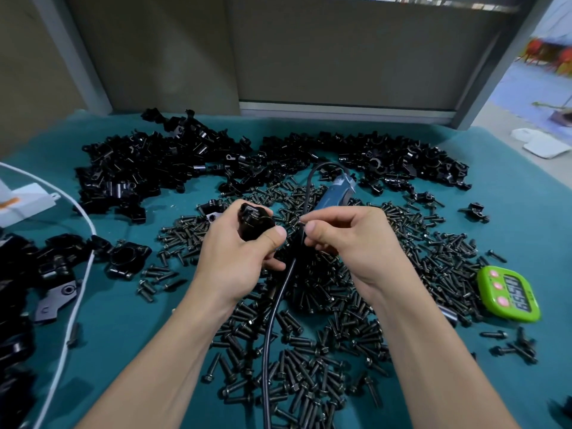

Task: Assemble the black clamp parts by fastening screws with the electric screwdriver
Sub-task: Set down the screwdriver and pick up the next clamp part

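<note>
— Where the two forearms came in over the near edge, what lay beneath them?

— Loose black screws, thickly scattered over the teal table cover. A black cable ran up through them, between the wrists.

— And to the sides?

— A white cord curved along the left. A green timer lay flat on the right, at the edge of the screws.

— What were the hands doing?

— The left hand had its fingers and thumb curled round a black clamp part, holding it up off the table. The right hand was just beside it, pinching one small screw between thumb and forefinger. Its tip was near the clamp part; I could not tell whether they touched.

— Where was the electric screwdriver?

— The screwdriver, blue-bodied, lay on the table just beyond the right hand, touched by neither hand. The black cable led to it.

— Anything left of the hands?

— A few assembled clamps sat near the white cord, and a white box stood farther out.

— And behind all that?

— Two big heaps of black clamp parts: one pile at far left, another pile at far right, nearly meeting in the middle. Beyond them rose a grey panel.
</note>
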The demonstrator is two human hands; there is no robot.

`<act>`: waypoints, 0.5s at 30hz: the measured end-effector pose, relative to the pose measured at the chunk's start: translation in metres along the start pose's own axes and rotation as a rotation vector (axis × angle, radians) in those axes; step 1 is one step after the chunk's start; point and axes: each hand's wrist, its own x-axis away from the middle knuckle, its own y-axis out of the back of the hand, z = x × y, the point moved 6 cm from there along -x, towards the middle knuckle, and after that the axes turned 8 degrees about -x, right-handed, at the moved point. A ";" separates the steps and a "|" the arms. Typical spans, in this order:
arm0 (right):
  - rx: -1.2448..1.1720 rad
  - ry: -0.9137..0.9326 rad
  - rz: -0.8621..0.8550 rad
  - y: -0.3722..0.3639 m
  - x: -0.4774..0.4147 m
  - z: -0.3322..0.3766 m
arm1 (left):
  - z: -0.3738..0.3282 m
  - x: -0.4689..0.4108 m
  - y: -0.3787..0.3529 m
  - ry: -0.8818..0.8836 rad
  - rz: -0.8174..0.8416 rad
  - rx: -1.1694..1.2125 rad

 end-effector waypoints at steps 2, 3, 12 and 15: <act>-0.027 0.011 -0.005 0.001 0.000 0.001 | -0.001 0.002 -0.003 0.014 0.022 0.027; -0.045 0.015 -0.017 0.003 0.000 0.001 | -0.002 0.002 -0.004 0.021 0.031 0.041; -0.178 0.010 0.064 -0.005 0.005 0.009 | -0.017 0.005 -0.009 -0.047 0.192 0.189; -0.157 0.046 0.083 -0.006 0.005 0.011 | -0.018 0.004 -0.008 -0.089 0.191 0.143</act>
